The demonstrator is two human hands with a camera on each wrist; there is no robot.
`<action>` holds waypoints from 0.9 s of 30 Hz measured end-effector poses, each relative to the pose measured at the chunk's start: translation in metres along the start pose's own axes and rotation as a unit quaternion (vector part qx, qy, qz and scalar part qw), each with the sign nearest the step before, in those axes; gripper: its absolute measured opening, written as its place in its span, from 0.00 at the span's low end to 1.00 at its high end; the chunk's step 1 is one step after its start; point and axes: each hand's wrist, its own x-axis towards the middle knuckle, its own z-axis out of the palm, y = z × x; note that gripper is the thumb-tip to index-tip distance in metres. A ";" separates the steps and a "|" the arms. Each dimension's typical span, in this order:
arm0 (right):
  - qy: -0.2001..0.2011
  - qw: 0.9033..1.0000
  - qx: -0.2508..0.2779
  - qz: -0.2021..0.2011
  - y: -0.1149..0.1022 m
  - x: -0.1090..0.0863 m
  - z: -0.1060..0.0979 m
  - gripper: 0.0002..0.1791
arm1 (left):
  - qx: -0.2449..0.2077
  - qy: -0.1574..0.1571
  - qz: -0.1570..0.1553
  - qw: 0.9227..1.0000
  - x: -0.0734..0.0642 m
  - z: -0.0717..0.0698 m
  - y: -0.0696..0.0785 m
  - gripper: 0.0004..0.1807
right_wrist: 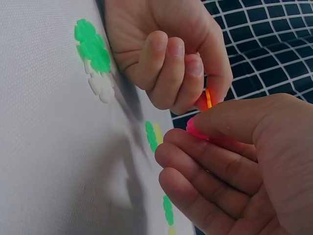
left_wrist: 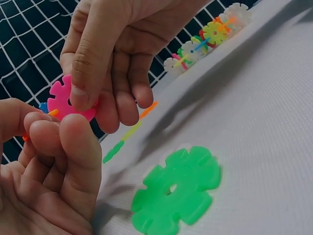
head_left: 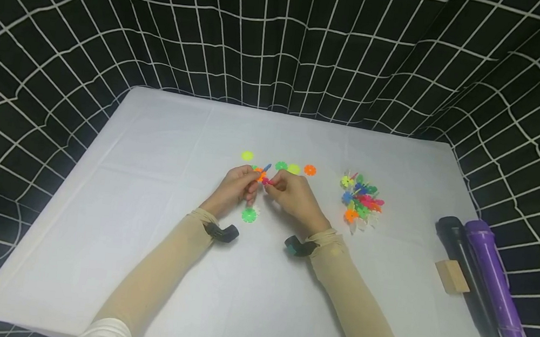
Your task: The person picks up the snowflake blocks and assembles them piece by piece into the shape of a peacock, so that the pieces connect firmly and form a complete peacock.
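My left hand pinches an orange notched plastic disc, and a blue disc stands up beside it. Between the thumb and fingers of my right hand is a pink notched disc. In the left wrist view the pink disc's edge meets the orange one at the left fingertips; fingers cover much of both. Just below the left hand, a green disc lies on the table, partly over a whitish clear disc.
Beyond the hands lie loose discs: yellow, green, yellow-green and orange. A multicoloured cluster of joined discs sits to the right. At the right edge are a black tube, a purple tube and a wooden block.
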 end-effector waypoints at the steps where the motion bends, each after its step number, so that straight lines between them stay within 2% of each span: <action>1: 0.001 1.000 -0.001 0.000 0.000 0.000 0.000 0.04 | 0.000 0.000 0.000 1.000 0.000 0.000 0.000 0.11; 12: 0.020 0.999 -0.007 -0.026 0.002 0.000 0.003 0.03 | 0.008 -0.017 0.007 1.000 0.001 -0.003 -0.002 0.13; 20: 0.019 0.998 -0.030 -0.051 0.000 -0.002 -0.002 0.03 | 0.022 -0.041 -0.005 0.999 -0.002 -0.005 0.000 0.12; 27: 0.017 0.997 -0.035 -0.059 -0.002 -0.002 -0.002 0.03 | 0.022 -0.046 -0.011 0.999 -0.002 -0.006 0.000 0.12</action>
